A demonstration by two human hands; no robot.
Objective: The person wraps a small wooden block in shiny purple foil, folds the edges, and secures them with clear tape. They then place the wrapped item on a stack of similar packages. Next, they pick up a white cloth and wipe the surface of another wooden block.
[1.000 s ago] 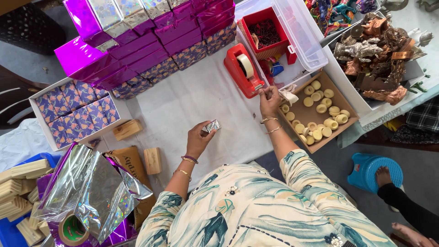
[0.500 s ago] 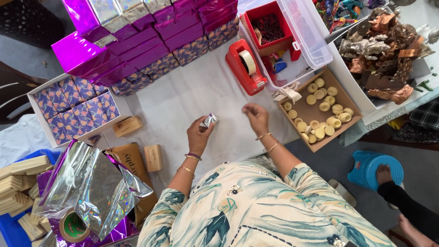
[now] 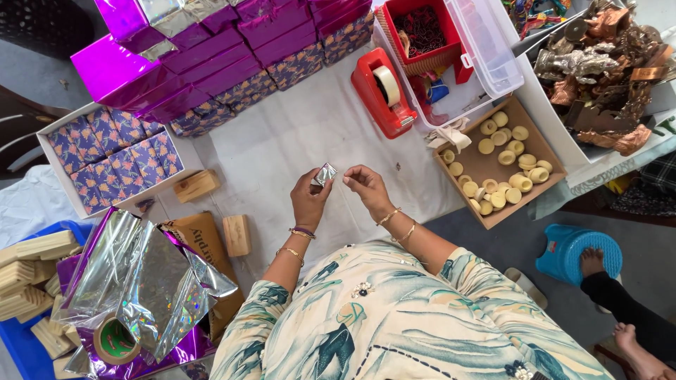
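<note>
Over the white counter (image 3: 282, 148), head view: left hand (image 3: 310, 200) pinches a small silver foil-wrapped piece (image 3: 324, 174) at its fingers. Right hand (image 3: 366, 186) sits just beside it, fingertips pinched together; contents cannot be told. Risk: light pinch, foil may slip.

A table under a white cloth (image 3: 296, 141) carries the lot. On it sit stacked magenta gift boxes (image 3: 204, 56), a white tray of purple patterned boxes (image 3: 113, 158), a red tape dispenser (image 3: 384, 91), a clear plastic bin (image 3: 479, 49) and a cardboard tray of pale round discs (image 3: 500, 162) — also two small wooden blocks (image 3: 211, 204), crumpled silver foil (image 3: 141, 281) and a tape roll (image 3: 114, 340).
</note>
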